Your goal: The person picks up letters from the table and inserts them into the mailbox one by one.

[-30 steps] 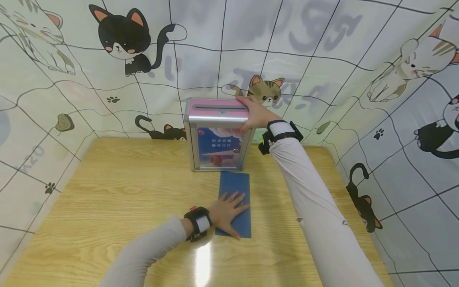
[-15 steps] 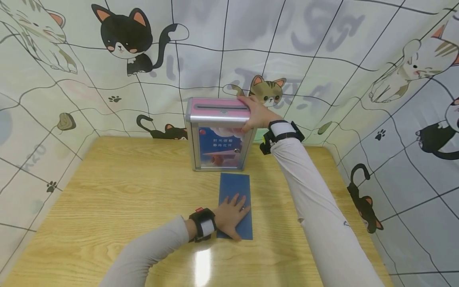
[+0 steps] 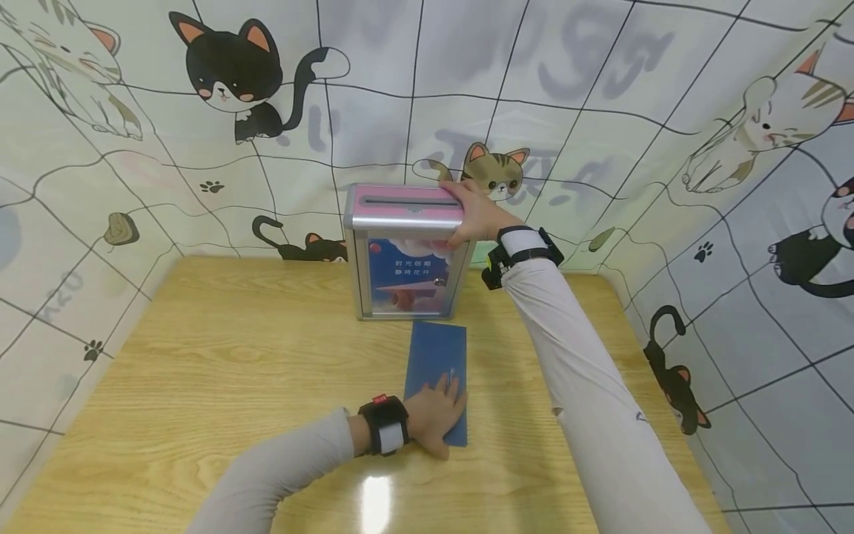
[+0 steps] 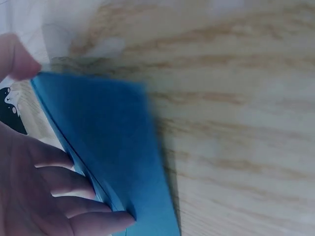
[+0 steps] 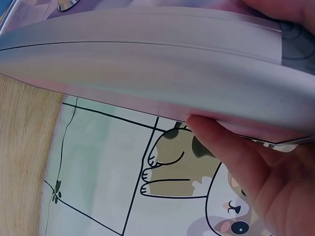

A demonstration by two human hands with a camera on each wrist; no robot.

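Observation:
A blue envelope (image 3: 437,348) lies on the wooden table just in front of the letter box. My left hand (image 3: 434,415) is over its near end, fingers bent. In the left wrist view the thumb touches one corner of the envelope (image 4: 113,132), and the fingers (image 4: 98,223) lie along its long edge, where a seam or fold shows. The letter box (image 3: 407,219) stands upright, with a pink slotted top, silver frame and clear front over a printed poster. My right hand (image 3: 477,215) grips its top right end, thumb at the front and fingers behind.
A light wooden table (image 3: 253,356) carries the box, its back edge meeting a white cat-patterned wall covering (image 3: 373,89). The same covering runs along both sides. A small lock (image 3: 439,282) sits on the box's front.
My left hand has slid slightly right and toward me, and its spread fingers have bent in on the envelope. The envelope has turned slightly. My right hand stays on the box.

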